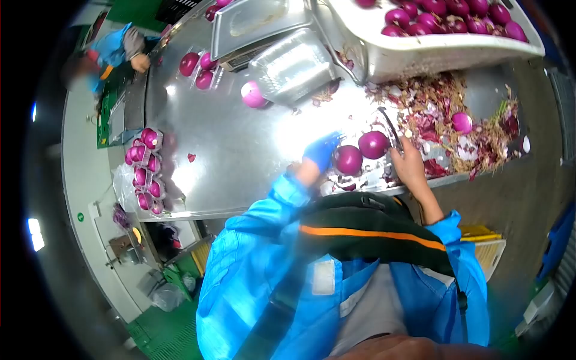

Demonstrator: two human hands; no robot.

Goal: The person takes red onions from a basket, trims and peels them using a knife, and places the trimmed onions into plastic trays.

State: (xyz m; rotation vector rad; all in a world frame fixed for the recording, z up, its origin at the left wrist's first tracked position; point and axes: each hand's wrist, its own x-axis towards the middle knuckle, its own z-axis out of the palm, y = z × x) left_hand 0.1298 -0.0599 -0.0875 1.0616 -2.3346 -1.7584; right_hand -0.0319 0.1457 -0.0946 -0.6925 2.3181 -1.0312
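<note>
My left hand (321, 152), in a blue glove, is smeared by motion just left of a peeled red onion (347, 160); its fingers are not clear. A second red onion (374, 144) rests right of that one, close to my right hand (410, 164). My bare right hand is closed around a slim dark knife (391, 127), its blade pointing up and away from me. Dry onion skins (429, 129) are heaped beyond the knife, with another onion (462, 122) among them.
A white tub (408, 57) of red onions stands at the back right. Clear plastic trays (293, 66) lie by a scale with a metal pan (261, 27). Packed onions (144, 171) line the left edge of the metal table (234, 156). A co-worker (117, 51) stands at the far left.
</note>
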